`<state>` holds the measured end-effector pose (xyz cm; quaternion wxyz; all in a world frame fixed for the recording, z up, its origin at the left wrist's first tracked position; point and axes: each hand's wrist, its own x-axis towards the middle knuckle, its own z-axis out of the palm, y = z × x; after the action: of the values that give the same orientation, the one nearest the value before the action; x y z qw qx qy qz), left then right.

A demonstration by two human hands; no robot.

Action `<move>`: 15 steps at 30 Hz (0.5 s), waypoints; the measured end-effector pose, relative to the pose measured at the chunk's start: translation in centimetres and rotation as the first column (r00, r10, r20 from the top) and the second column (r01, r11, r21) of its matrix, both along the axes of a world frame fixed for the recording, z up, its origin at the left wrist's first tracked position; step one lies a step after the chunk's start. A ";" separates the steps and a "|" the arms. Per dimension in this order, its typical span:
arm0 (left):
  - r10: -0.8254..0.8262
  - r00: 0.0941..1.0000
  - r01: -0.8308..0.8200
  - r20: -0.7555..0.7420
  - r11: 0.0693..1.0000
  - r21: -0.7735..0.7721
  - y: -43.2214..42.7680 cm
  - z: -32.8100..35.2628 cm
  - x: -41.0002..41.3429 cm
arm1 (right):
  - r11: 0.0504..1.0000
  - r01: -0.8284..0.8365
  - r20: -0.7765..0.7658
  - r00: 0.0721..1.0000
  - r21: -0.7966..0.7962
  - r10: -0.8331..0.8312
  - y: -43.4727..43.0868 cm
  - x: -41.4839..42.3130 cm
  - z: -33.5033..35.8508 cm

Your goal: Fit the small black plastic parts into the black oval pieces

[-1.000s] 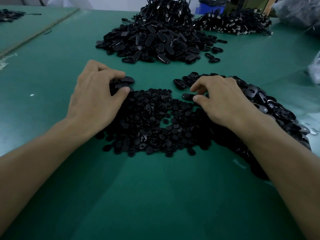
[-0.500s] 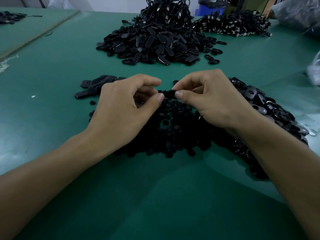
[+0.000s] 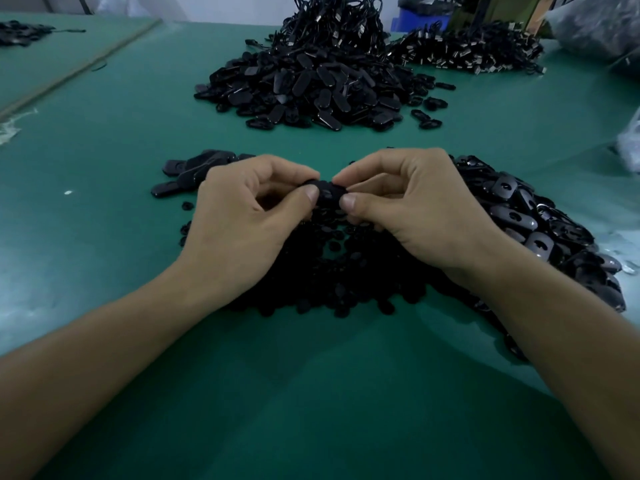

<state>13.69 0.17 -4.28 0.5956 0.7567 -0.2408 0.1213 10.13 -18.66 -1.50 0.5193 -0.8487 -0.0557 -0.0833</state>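
Note:
Both hands meet above a heap of small black plastic parts [image 3: 332, 271] on the green table. My left hand [image 3: 242, 230] and my right hand [image 3: 415, 216] pinch one black oval piece [image 3: 327, 195] between thumbs and forefingers, one hand at each end. Whether a small part sits in it is hidden by the fingertips. A heap of oval pieces with keyhole slots [image 3: 540, 233] lies to the right of my right hand. A few oval pieces [image 3: 194, 171] lie just beyond my left hand.
A large pile of black oval pieces [image 3: 311, 88] stands at the far middle of the table [image 3: 311, 410], with corded black parts [image 3: 464, 53] behind it to the right. A clear plastic bag [image 3: 630, 147] lies at the right edge. A second green table [image 3: 41, 57] adjoins at far left.
A second ago the hands were apart, each reaching into the parts. They came together over the heap and now both pinch the oval piece, held slightly higher and closer together.

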 end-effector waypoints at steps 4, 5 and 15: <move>-0.021 1.000 0.021 -0.013 0.999 -0.031 0.2 0.0 0.1 | 0.999 0.001 0.038 0.999 0.033 -0.002 0.1 -0.1 0.1; -0.018 1.000 0.018 -0.012 0.999 -0.031 0.2 0.0 0.1 | 0.999 -0.009 0.040 0.999 0.051 0.007 0.1 -0.1 0.1; 0.038 0.999 -0.040 -0.025 0.992 -0.119 0.2 0.0 0.3 | 0.880 0.066 0.070 0.997 -0.470 -0.037 0.6 -0.5 -0.2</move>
<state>14.00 0.34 -4.32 0.6399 0.7256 -0.2116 0.1386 9.62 -18.11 -1.65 0.2926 -0.9480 -0.0669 -0.1060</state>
